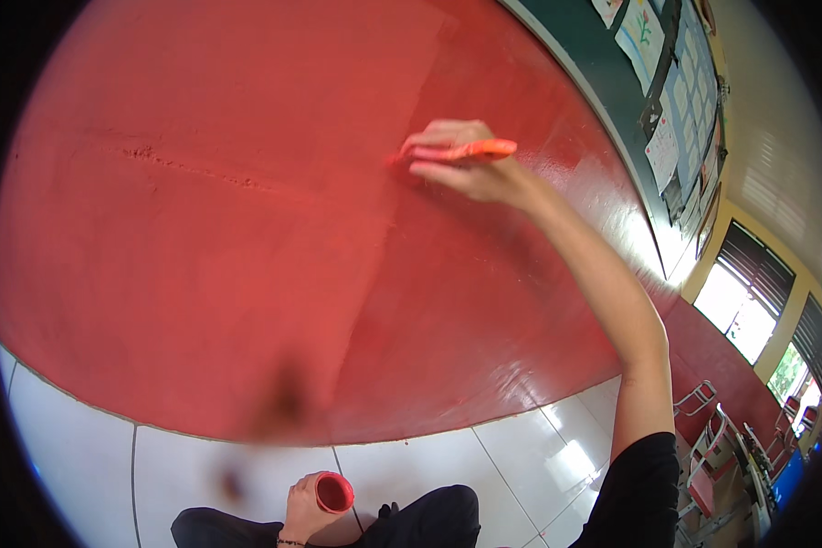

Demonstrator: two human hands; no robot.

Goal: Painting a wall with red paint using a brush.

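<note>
My right hand (459,161) is shut on a paintbrush (496,148) with an orange-red handle, its bristle end against the red wall (212,274). The brush touches near the border between a lighter, matte red area on the left and a darker, glossier red area on the right. Low in the view, my left hand (305,503) holds a small cup of red paint (334,492) above the floor, between my knees. Fingers partly hide the bristles.
White floor tiles (425,472) meet the wall's lower edge. A framed green board (589,75) with pinned papers and drawings is at the upper right. Chairs (702,490) and windows (736,301) stand farther right. Dark blurred spots cover part of the lower left view.
</note>
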